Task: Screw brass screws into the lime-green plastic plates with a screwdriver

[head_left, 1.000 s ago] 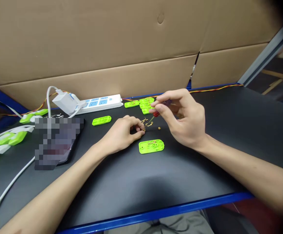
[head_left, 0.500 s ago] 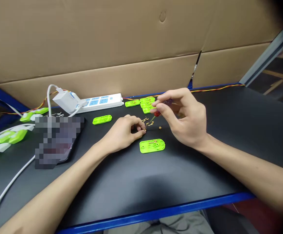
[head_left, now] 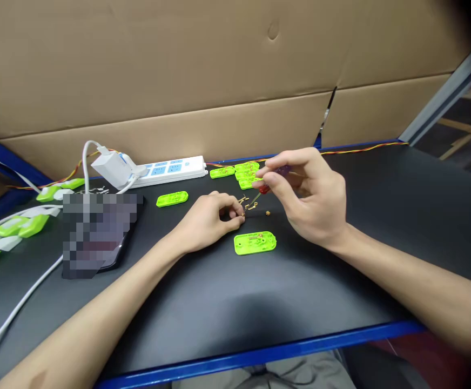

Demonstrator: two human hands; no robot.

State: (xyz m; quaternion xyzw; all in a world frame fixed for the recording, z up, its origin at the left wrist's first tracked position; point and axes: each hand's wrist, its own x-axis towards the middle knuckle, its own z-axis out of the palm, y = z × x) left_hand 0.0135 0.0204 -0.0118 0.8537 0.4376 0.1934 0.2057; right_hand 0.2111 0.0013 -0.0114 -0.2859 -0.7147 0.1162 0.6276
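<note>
My right hand is closed around the red handle of a screwdriver, whose thin shaft slants down to the left. Its tip meets a small brass part pinched between the thumb and forefinger of my left hand. Behind those fingertips lie several loose brass pieces, and one more small brass bit sits apart to the right. Nearer to me rests a bright green plastic shell half, open side up, with a brass piece inside it.
Another green shell half lies left of my hands, and several more are grouped at the back. A white power strip with a charger stands near the cardboard wall. A dark phone-like device, partly blurred, and white cables occupy the left.
Both hands keep almost the same pose, with the screwdriver tip still at the brass part. The whole view has shifted slightly.
</note>
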